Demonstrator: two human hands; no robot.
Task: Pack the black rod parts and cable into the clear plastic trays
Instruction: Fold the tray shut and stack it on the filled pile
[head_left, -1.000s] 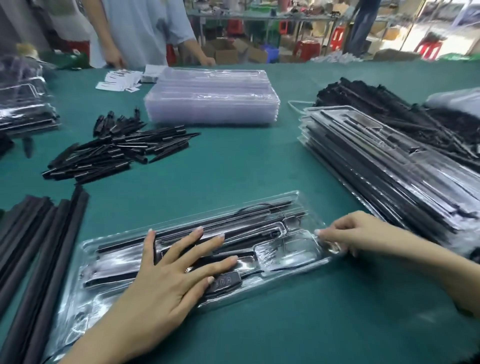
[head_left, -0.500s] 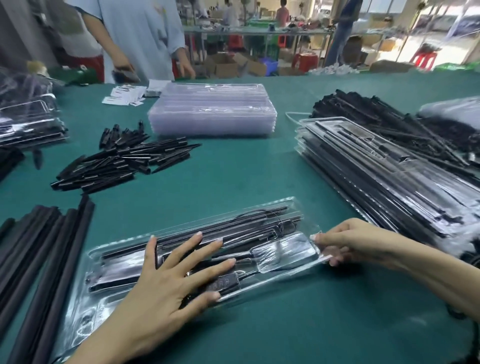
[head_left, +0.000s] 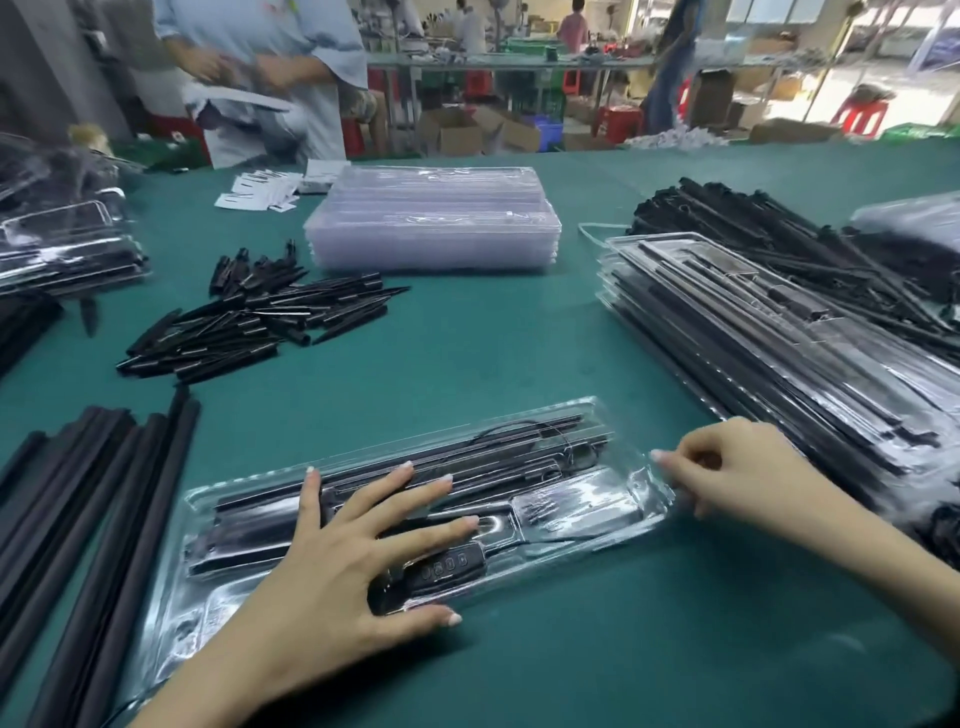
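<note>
A clear plastic tray (head_left: 587, 506) lies in front of me on the green table, closed over black rod parts (head_left: 498, 460), a thin cable (head_left: 511, 427) and a small black controller (head_left: 447, 565). My left hand (head_left: 332, 566) lies flat on the tray's lid with fingers spread and straight, pressing down near the controller. My right hand (head_left: 727, 470) pinches the tray's right end between curled fingers and thumb.
A stack of empty clear trays (head_left: 434, 218) stands at the back. Loose short black rods (head_left: 249, 322) lie left of centre, long black rods (head_left: 88, 519) at the near left. Filled trays (head_left: 769, 332) pile up on the right. A person (head_left: 260, 67) stands across the table.
The camera has tilted up a little. My left hand stays pressed on the lid. My right hand keeps its pinch on the tray's right end and the tray has turned slightly.
</note>
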